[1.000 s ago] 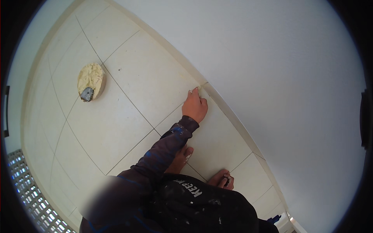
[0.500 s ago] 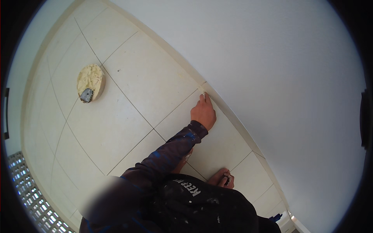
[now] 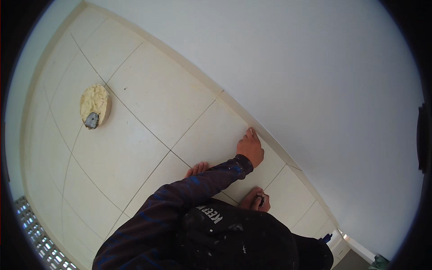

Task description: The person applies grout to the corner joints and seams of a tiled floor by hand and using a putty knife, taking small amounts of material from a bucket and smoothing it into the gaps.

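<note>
My left hand reaches across to the foot of the wall, its fingers drawn together and pointing down at the floor joint beside the skirting. Something small and whitish shows at the fingertips; its kind is unclear. Closer to my body, my right hand is closed around a small dark object, mostly hidden by the fingers. It rests low beside a bare foot. Off to the far left on the tiles sits a round container of pale yellow paste, with a grey metal blade lying at its near edge.
Large cream floor tiles with dark joints spread beneath me. A white wall rises along the right. Bare toes show beside my left sleeve. A perforated block screen stands at the lower left.
My left hand has slid along the skirting, nearer to me and to the right. The right hand stays about where it was. More toes show beyond my left forearm.
</note>
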The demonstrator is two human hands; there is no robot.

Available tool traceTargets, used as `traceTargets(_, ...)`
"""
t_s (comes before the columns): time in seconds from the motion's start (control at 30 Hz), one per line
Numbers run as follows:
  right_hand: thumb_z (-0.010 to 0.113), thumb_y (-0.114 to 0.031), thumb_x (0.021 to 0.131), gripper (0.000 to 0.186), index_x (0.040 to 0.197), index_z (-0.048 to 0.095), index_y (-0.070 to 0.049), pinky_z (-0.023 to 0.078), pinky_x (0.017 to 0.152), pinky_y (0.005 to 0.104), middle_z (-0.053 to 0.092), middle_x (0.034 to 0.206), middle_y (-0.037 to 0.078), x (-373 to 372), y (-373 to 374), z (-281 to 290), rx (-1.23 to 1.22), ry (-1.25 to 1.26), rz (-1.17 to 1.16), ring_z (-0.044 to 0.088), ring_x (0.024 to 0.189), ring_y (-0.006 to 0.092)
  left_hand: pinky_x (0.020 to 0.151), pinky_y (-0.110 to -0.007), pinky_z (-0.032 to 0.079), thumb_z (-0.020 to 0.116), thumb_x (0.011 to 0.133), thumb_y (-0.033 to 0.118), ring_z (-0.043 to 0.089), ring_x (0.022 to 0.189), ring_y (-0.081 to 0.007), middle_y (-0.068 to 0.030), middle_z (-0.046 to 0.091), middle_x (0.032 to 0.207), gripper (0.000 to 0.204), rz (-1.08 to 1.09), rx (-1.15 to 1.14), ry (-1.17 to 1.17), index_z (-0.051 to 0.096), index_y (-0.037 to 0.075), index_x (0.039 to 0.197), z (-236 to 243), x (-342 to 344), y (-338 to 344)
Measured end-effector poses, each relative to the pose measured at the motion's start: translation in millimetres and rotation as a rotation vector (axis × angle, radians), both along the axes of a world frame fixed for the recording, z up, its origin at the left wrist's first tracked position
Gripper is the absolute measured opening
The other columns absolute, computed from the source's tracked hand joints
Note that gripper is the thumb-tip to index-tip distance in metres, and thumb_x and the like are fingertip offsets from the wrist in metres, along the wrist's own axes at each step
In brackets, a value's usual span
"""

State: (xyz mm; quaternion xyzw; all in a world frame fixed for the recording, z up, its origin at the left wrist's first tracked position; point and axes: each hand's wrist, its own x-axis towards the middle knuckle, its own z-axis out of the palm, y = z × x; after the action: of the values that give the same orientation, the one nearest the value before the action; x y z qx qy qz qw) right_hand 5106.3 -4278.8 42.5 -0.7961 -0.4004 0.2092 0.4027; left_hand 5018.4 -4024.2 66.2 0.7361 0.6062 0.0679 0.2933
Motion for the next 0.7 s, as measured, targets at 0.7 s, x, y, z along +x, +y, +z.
traceTargets(0.7, 0.054, -0.012, 0.093, 0.016, 0.099, 0.066, -0.003, 0.057, 0.074, 0.0400, 0.073, 0.088, 0.018, 316.3, -19.0, -41.6, -0.104, 0.009, 0.006, 0.073, 0.080, 0.0332, 0.097, -0.043, 0.053, 0.061, 0.088, 0.024, 0.064, 0.113, -0.0407, -0.0347, 0.057, 0.126, 0.101, 0.085, -0.358, -0.531, -0.004, -0.020, 0.152, -71.3, 352.5, -65.1)
